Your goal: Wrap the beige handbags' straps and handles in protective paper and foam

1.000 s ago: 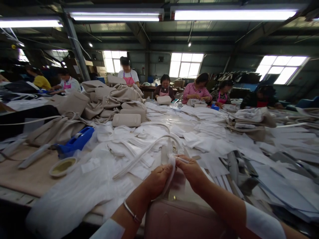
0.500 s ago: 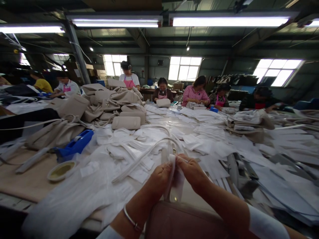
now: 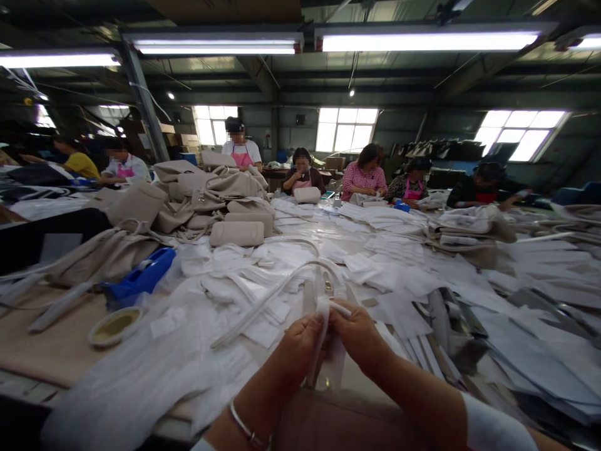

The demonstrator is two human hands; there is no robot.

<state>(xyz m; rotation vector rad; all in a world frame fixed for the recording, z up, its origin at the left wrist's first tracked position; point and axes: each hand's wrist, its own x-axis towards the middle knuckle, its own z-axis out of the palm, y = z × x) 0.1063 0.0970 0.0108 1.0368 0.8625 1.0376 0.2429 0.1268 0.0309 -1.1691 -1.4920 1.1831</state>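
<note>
My left hand (image 3: 297,348) and my right hand (image 3: 360,336) meet in front of me, both pinched on a white wrapped bag strap (image 3: 323,313) that stands up between the fingertips. The strap runs down to a pinkish bag (image 3: 342,419) lying against me at the bottom edge. A metal fitting (image 3: 323,383) shows where strap and bag join. Another long white strap (image 3: 267,297) curves away to the left over the table. A bangle sits on my left wrist.
The long table (image 3: 51,341) is covered with white paper and plastic wrappings (image 3: 399,250). A small dish of glue (image 3: 115,318) and a blue tape dispenser (image 3: 138,279) lie at left. Beige bags (image 3: 211,194) are heaped beyond. Several people work at the far side.
My hands have shifted slightly down and nearer me, still working the strap end. The camera has tilted a little, so the pink bag sits lower in view.
</note>
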